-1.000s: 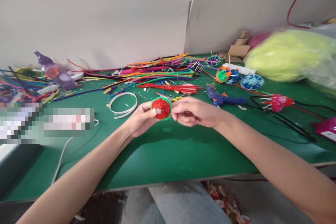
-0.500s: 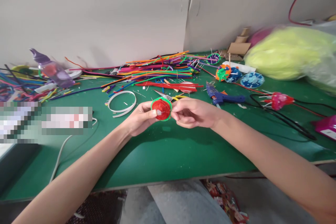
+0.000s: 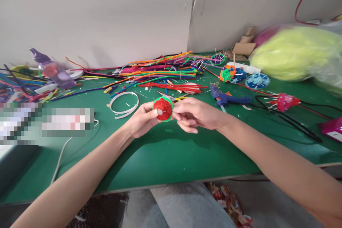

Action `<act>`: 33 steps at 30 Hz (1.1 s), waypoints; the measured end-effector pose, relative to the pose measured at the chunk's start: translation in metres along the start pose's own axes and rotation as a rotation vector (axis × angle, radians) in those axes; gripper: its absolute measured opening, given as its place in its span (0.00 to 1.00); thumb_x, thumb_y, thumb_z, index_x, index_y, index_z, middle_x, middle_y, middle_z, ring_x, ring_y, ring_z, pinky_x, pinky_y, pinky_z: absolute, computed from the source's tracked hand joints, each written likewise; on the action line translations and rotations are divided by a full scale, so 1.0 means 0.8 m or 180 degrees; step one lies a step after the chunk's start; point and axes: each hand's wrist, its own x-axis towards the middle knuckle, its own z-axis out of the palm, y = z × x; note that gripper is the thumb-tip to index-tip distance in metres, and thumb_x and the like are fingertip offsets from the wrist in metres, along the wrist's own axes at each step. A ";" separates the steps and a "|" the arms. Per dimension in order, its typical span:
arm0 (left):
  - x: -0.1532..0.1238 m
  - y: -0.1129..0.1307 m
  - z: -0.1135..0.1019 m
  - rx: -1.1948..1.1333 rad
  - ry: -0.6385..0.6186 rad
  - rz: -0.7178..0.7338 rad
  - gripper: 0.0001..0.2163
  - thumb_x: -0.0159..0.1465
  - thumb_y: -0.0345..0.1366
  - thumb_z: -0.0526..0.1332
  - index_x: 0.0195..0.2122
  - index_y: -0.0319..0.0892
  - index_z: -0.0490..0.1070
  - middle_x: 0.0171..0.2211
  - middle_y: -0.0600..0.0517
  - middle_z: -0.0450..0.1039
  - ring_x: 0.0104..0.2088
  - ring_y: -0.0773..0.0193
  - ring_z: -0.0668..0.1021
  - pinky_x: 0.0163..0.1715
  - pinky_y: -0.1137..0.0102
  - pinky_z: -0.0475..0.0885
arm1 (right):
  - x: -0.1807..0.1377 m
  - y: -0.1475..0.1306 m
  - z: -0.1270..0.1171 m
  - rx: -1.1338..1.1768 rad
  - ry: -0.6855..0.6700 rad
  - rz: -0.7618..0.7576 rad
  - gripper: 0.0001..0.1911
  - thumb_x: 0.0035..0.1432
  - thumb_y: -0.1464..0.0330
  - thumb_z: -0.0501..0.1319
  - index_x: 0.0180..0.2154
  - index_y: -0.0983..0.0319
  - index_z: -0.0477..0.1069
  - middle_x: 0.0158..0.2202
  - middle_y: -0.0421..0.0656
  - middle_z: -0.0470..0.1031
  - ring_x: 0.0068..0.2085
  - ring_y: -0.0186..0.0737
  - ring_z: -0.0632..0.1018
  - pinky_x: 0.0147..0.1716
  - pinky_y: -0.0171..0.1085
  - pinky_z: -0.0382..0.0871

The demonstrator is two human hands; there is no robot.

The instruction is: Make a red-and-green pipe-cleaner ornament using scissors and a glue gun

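Above the green table [image 3: 173,156] I hold a small round red coil with a green rim [image 3: 162,109], made of fuzzy wire, with a white dot at its centre. My left hand [image 3: 143,119] grips it from the left, thumb on its face. My right hand [image 3: 196,115] pinches its right edge with thumb and forefinger, the other fingers curled underneath.
A pile of coloured fuzzy wires [image 3: 162,73] lies behind the hands, with a white headband [image 3: 124,104] to the left. A blue glue gun [image 3: 227,99], finished coils [image 3: 228,73], black cables [image 3: 288,119] and a yellow-green bag [image 3: 294,53] fill the right. A purple bottle [image 3: 53,69] lies far left.
The hands and the coil have stayed almost in place; my right fingers have shifted slightly along the coil's right edge, and the view has drifted a little.
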 end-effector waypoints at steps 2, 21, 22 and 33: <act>0.000 0.000 0.001 -0.0034 0.0000 0.0003 0.14 0.47 0.41 0.75 0.31 0.39 0.80 0.30 0.51 0.79 0.34 0.63 0.80 0.46 0.61 0.75 | 0.001 0.002 0.000 0.0002 -0.0040 -0.0067 0.15 0.61 0.71 0.52 0.22 0.64 0.63 0.09 0.31 0.54 0.11 0.28 0.63 0.11 0.27 0.54; -0.001 0.000 0.002 -0.0035 0.0021 -0.0036 0.14 0.48 0.41 0.74 0.32 0.39 0.79 0.30 0.51 0.79 0.35 0.61 0.80 0.50 0.57 0.73 | 0.001 0.003 0.002 0.0016 -0.0037 -0.0088 0.14 0.61 0.71 0.52 0.23 0.64 0.64 0.09 0.32 0.55 0.11 0.29 0.66 0.11 0.26 0.53; -0.001 0.000 0.002 -0.0034 0.0018 -0.0035 0.14 0.48 0.41 0.74 0.32 0.39 0.79 0.30 0.51 0.79 0.35 0.61 0.80 0.49 0.57 0.73 | 0.001 0.003 0.002 0.0013 -0.0035 -0.0088 0.14 0.61 0.71 0.52 0.23 0.64 0.64 0.09 0.32 0.55 0.11 0.29 0.66 0.11 0.26 0.53; -0.001 0.003 0.005 -0.0048 0.0081 0.0019 0.14 0.48 0.41 0.74 0.33 0.39 0.80 0.31 0.52 0.79 0.34 0.63 0.79 0.49 0.60 0.73 | -0.003 -0.006 0.002 -0.0593 0.0060 -0.0165 0.15 0.63 0.70 0.50 0.24 0.63 0.63 0.10 0.33 0.58 0.11 0.28 0.64 0.12 0.27 0.51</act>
